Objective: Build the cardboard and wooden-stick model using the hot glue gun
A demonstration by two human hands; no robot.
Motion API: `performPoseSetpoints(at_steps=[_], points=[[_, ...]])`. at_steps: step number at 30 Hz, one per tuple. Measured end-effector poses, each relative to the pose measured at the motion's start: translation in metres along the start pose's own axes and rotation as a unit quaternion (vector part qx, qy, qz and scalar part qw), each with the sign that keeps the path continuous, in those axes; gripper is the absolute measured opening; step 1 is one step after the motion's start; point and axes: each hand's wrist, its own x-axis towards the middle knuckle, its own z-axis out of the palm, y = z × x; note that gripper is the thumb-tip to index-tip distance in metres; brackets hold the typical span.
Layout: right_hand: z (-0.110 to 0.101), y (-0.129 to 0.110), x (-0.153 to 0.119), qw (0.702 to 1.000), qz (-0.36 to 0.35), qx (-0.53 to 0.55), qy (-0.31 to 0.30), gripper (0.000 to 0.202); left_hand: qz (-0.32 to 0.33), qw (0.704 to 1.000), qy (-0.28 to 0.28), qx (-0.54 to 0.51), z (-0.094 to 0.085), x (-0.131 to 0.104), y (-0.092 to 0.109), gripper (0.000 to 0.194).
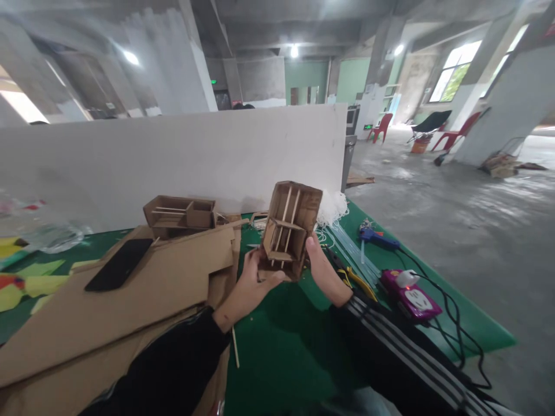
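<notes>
Between my two hands a small cardboard box [310, 202] is held up, tilted, its open side facing me. A cardboard divider crosses its inside, and thin wooden sticks run lengthwise through it. My left hand [255, 277] grips the lower left corner, thumb along the bottom edge. My right hand [323, 268] holds the lower right side, thumb on the wall and the other fingers hidden behind. A similar cardboard box [202, 216] with sticks stands on the left, behind the stacked cardboard sheets [173, 271].
A black phone [119, 266] lies on the cardboard. To the right are glue sticks [353, 248], yellow-handled pliers [362, 284], a blue glue gun [377, 237] and a purple power strip [410, 297] with trailing cables. A white partition [173, 162] borders the green table [277, 346].
</notes>
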Motion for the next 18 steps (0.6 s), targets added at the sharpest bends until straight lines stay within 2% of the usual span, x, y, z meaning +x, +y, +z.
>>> performPoseSetpoints(at_steps=[4,8,13,16,18], points=[[-0.009,-0.007,-0.008,1.0,0.006,-0.017,0.002,0.072,0.001,0.992,-0.097,-0.079,0.008,-0.001,-0.008,0.055],[-0.014,-0.003,-0.015,0.999,0.005,-0.032,-0.018,0.068,-0.003,0.988,-0.141,-0.07,0.01,0.0,-0.015,0.04],[-0.014,0.006,-0.024,0.999,0.005,-0.001,-0.051,0.063,0.008,0.991,-0.129,-0.026,0.013,0.002,-0.025,0.036],[-0.013,0.008,-0.028,0.998,0.019,0.008,-0.061,0.062,0.01,0.996,-0.093,-0.005,0.015,0.001,-0.03,0.042],[-0.014,0.009,-0.03,0.998,0.024,0.01,-0.061,0.062,0.006,0.999,-0.053,0.004,0.016,0.0,-0.033,0.053]])
